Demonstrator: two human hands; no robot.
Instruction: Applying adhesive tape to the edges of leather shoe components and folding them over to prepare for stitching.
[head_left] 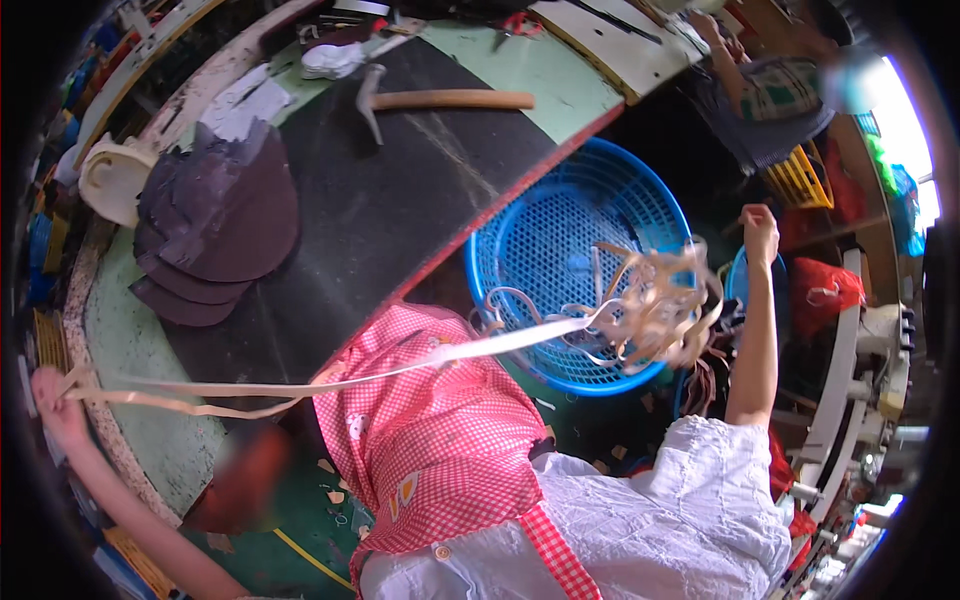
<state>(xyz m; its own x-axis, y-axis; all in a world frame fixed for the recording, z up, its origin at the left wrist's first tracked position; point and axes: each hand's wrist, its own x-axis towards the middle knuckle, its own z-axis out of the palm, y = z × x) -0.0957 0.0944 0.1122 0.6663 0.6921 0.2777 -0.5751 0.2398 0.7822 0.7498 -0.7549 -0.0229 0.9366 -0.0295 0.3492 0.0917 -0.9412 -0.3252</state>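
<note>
Far to the left, my left hand is pinched on the ends of long, narrow beige strips. These stretch across my lap to a tangled, motion-blurred bundle of beige strips over the right side of a blue plastic basket. My right hand is raised beyond the basket's right rim with its fingers curled in. What it holds, if anything, I cannot make out.
A hammer lies on the black mat of the green workbench. Stacked dark brown pieces sit at the bench's left. A co-worker is at the upper right, near a yellow crate. A red bag hangs at the right.
</note>
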